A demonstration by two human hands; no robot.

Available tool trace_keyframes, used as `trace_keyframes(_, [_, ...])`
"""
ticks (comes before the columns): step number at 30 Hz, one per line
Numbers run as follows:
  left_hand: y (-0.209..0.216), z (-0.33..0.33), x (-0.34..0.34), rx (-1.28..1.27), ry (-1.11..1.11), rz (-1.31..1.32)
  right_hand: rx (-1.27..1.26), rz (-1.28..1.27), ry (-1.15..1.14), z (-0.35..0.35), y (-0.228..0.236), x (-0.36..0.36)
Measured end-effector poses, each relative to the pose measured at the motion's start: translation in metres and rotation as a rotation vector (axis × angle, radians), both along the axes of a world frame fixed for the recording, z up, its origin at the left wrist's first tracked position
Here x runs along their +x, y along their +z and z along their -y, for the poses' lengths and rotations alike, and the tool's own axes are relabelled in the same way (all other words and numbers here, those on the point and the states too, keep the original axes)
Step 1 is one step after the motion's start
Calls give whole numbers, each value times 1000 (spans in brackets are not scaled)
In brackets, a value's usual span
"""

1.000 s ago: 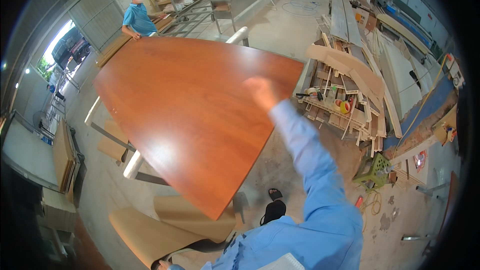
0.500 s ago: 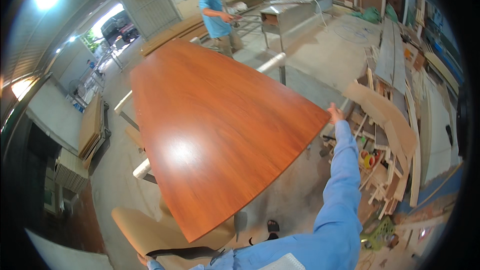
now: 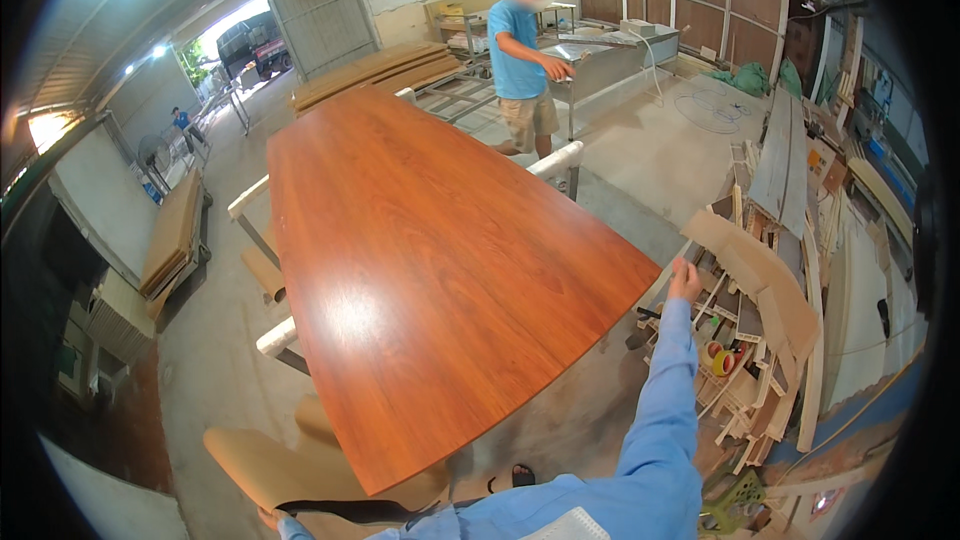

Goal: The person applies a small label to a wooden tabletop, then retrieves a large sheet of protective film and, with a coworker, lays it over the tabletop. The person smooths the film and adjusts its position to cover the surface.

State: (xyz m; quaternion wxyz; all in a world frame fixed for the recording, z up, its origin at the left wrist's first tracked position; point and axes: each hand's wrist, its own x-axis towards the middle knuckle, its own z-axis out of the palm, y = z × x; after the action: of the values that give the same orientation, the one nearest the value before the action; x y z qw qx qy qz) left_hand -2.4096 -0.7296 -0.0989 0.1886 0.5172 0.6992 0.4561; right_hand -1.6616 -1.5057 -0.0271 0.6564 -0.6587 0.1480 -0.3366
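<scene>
While the board (image 3: 440, 275), long axis five-to-eleven o'clock, lies at nine from the nearer right hand (image 3: 685, 281) (closure unclear), the left hand (image 3: 269, 518) grips a sheet (image 3: 265, 465).

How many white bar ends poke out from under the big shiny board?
4: upper-left end, lower-left end, far end at the top, right-hand end. The board may hide more.
</scene>
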Motion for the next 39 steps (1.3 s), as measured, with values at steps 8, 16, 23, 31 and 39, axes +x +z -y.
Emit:
trace_keyframes(8, [-17, -8, -14, 132, -125, 317, -75, 28, 214, -153, 27, -193])
trace_keyframes(16, [-28, -23, -15, 8, -187, 309, -364, 98, 768, -316, 60, -281])
trace_keyframes(23, [-30, -20, -10, -29, -179, 370, -549, 42, 786, -336, 44, -279])
trace_keyframes(31, [-30, -16, -24, -57, -154, 390, -637, 62, 747, -338, 41, -276])
trace_keyframes(39, [-26, -7, -26, -86, -121, 417, -555, 97, 718, -341, 43, -280])
